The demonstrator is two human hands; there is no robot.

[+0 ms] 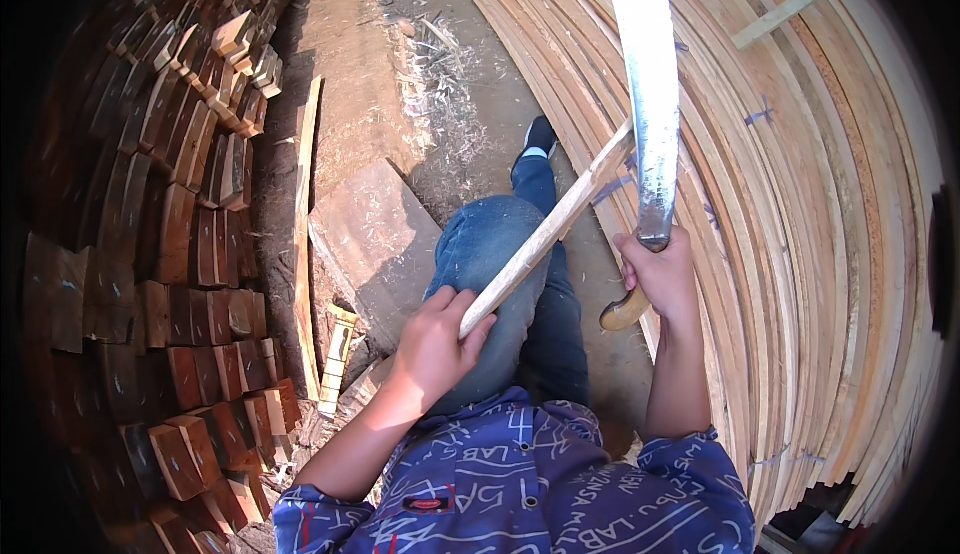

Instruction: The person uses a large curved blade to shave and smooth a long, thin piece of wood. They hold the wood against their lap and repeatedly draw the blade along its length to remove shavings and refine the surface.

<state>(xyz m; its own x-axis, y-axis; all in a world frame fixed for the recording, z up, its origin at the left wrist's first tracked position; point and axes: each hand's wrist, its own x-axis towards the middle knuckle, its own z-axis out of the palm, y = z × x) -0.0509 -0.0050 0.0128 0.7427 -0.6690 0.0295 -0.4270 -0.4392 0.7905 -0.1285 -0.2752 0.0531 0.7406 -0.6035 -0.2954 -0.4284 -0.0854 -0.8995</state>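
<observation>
My left hand [437, 346] is closed round the near end of a pale, roughly shaved wooden stick [540, 239]. The stick slants up and away to the right across my bent knee. Its far end meets or passes beside the blade of a machete [652, 84]; from this view I cannot tell whether they touch. My right hand [660, 272] grips the machete by its curved wooden handle, whose butt shows below the fingers. The broad, shiny blade points away from me, nearly upright in the picture, and its tip runs out of the top edge.
Long sawn wooden strips [790, 204], bundled with ties, fill the right side. Stacked timber ends [190, 244] rise on the left. A flat board [375, 229], a long thin lath [306, 254] and a yellow object [338, 359] lie at left. Wood shavings [445, 64] litter the ground ahead.
</observation>
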